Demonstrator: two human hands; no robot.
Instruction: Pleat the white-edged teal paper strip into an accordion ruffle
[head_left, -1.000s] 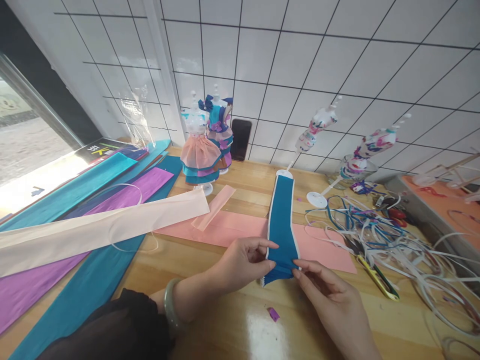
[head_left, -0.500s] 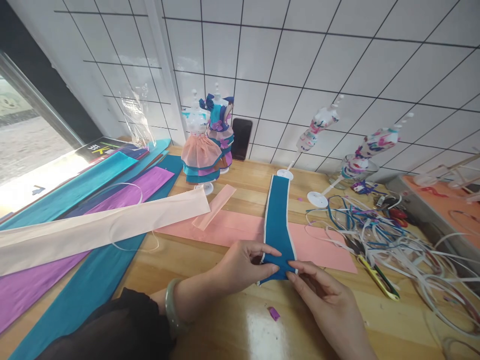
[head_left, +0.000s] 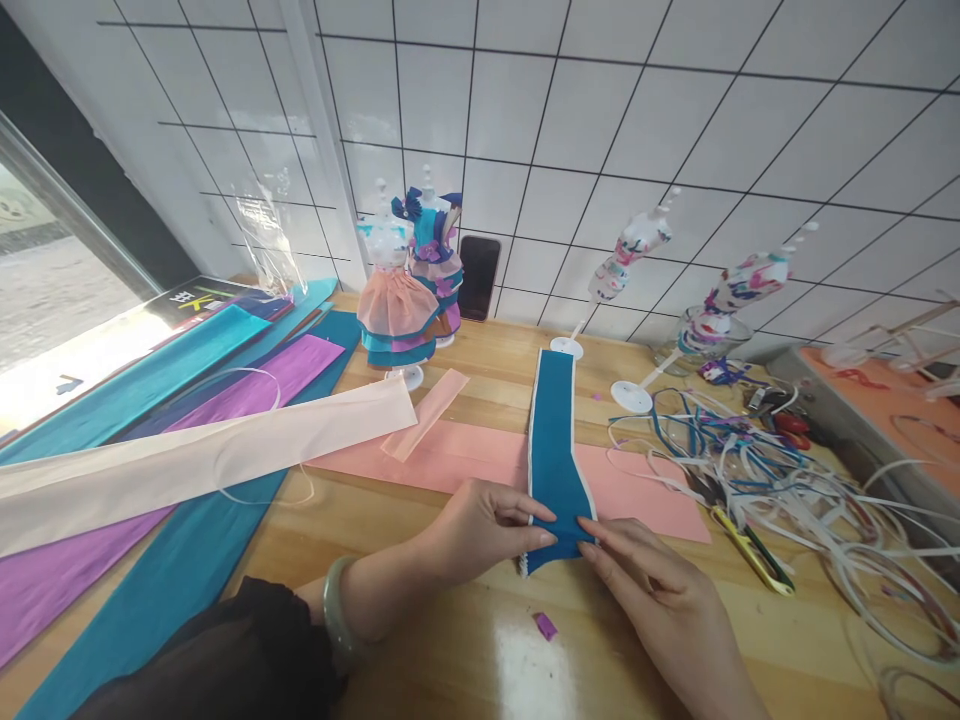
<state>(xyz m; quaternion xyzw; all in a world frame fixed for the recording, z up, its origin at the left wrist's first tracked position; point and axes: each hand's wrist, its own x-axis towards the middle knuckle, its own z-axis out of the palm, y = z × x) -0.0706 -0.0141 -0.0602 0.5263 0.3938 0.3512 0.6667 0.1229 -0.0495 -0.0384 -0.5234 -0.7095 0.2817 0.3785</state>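
Two hands pinch the near end of a blue strip.
The left hand [head_left: 480, 530] and right hand [head_left: 660, 600] have fingers clamped on the strip [head_left: 553, 440], lying across pink paper [head_left: 465, 458] mid-table. Best to keep the edges even and press flat.

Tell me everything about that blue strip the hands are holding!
The blue strip is a long teal band of thin, soft-looking fabric with a white edging down both sides. It lies flat on the wooden table, crossing over a pink strip, its far end near a white stand base. The left hand and right hand pinch its crumpled near end.
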